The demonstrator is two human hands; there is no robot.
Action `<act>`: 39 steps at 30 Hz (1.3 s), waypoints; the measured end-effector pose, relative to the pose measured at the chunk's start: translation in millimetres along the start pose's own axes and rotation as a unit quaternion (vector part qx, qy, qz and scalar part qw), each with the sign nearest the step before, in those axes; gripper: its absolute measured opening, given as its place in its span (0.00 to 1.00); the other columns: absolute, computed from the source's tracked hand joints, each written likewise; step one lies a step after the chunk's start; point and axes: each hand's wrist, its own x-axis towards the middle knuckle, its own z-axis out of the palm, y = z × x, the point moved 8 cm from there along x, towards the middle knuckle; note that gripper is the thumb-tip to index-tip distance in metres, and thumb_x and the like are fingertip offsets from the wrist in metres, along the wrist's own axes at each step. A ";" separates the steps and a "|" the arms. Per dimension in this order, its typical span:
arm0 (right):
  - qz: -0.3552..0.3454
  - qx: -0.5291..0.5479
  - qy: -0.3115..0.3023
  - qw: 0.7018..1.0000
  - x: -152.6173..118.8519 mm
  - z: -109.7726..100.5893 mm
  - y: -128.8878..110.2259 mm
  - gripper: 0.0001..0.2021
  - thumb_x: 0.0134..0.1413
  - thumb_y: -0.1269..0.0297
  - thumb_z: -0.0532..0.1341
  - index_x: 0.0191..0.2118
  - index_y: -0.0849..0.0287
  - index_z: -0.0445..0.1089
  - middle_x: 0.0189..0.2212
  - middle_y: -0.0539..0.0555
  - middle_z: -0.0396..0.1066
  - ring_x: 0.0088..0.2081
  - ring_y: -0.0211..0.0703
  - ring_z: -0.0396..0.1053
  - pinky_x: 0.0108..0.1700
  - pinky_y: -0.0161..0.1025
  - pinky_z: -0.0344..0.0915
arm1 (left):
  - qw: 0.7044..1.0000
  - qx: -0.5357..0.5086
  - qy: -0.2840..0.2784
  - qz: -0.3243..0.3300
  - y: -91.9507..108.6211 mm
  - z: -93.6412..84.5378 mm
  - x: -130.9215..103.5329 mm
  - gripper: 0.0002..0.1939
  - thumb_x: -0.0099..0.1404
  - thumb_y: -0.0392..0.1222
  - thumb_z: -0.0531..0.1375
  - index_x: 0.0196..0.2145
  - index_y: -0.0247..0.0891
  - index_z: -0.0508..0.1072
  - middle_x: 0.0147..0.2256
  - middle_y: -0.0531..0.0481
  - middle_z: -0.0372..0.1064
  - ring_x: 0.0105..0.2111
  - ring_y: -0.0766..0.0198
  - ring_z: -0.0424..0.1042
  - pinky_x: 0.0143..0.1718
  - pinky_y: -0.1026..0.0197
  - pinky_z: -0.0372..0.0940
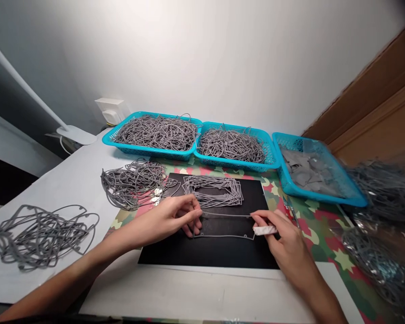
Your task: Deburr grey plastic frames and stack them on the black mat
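Note:
A thin grey rubber gasket [224, 236], shaped like a long rectangle with small tabs, is stretched out over a black board [205, 257]. My left hand [184, 213] pinches its left end between thumb and fingers. At the gasket's upper right corner, the fingertips of my right hand [280, 231] are closed on it. A short white wrapped piece [265, 230] also sits in my right hand; its kind I cannot make out. Just behind lies a layered stack of similar grey gaskets [207, 199], roughly squared up on the board.
Two blue baskets [148, 150] [236, 165] heaped with grey gaskets stand along the wall. A third blue basket [324, 198] holds flat grey pieces and clear plastic. Loose gasket piles [131, 184] [43, 236] lie left; bagged ones [374, 265] lie right. A white lamp [76, 134] stands far left.

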 end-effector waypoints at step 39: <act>-0.136 -0.100 0.042 0.985 95.3 29.2 -47.1 0.13 0.72 0.68 0.53 0.36 0.52 0.72 0.33 0.53 0.81 0.34 0.49 0.79 0.35 0.40 0.66 | 0.930 0.170 0.293 0.143 18.7 -70.2 5.6 0.16 0.79 0.55 0.56 0.38 0.41 0.70 0.25 0.55 0.68 0.27 0.62 0.69 0.32 0.60 0.62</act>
